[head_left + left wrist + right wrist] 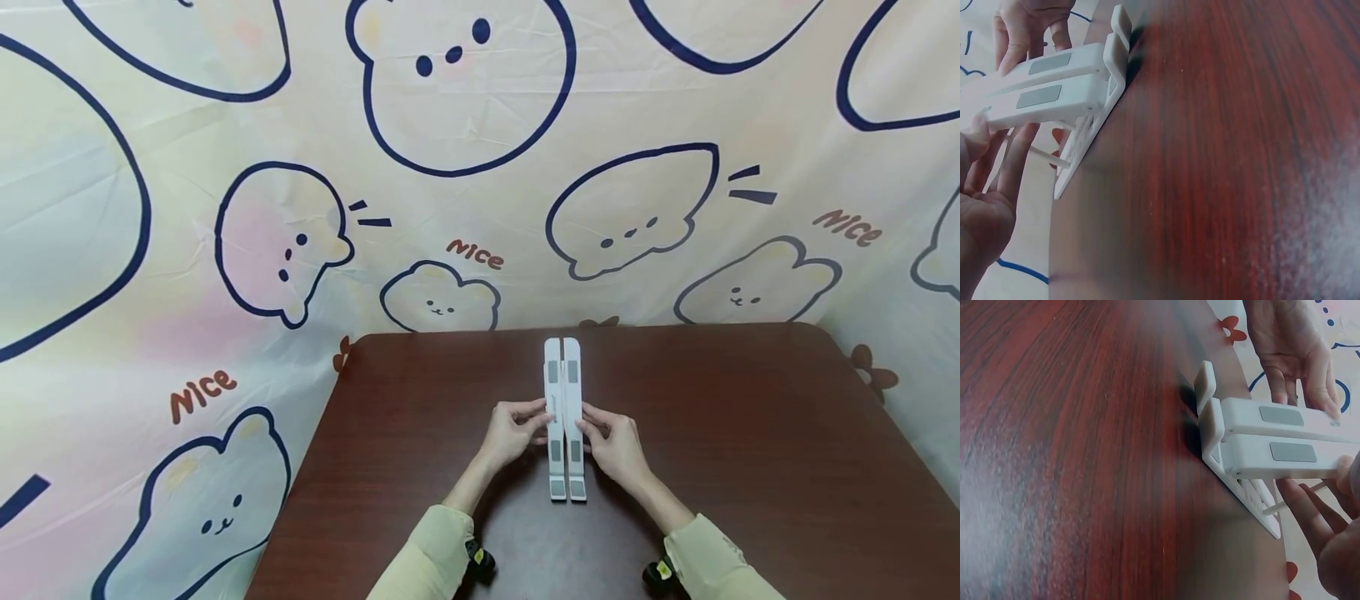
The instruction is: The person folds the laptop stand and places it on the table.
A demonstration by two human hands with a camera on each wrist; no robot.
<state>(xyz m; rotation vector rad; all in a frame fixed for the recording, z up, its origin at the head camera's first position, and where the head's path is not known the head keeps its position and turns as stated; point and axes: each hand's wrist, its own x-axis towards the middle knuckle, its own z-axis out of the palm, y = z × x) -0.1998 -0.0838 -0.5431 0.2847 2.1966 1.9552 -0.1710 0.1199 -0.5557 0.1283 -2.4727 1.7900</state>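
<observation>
Head view shows a white folding laptop stand (pixel 573 400) a little right of the centre of the frame, over a dark reddish-brown table (pixel 420 367). Its two long bars are upright in the picture, side by side with a narrow gap, and carry grey pads (pixel 576 451). The left hand (pixel 512 432) pinches the left bar from its outer side, and the right hand (pixel 621 450) pinches the right bar in the same manner; the hands are apart, with the stand between them. Pale yellow sleeves (pixel 427 554) come from the bottom edge. Behind the table, a cloth with printed bears (pixel 465 125) fills the upper part.

Left wrist view has the stand at upper left. The left hand, at lower left, holds the nearer bar between thumb and fingers; the right hand is on the farther bar, at the top. A thin rod (pixel 1047 156) is below the bars.

Right wrist view places the stand at the right side, its raised end lips (pixel 1212 423) pointing upward. The right hand grips the nearer bar at lower right; the left hand reaches the other from upper right.
</observation>
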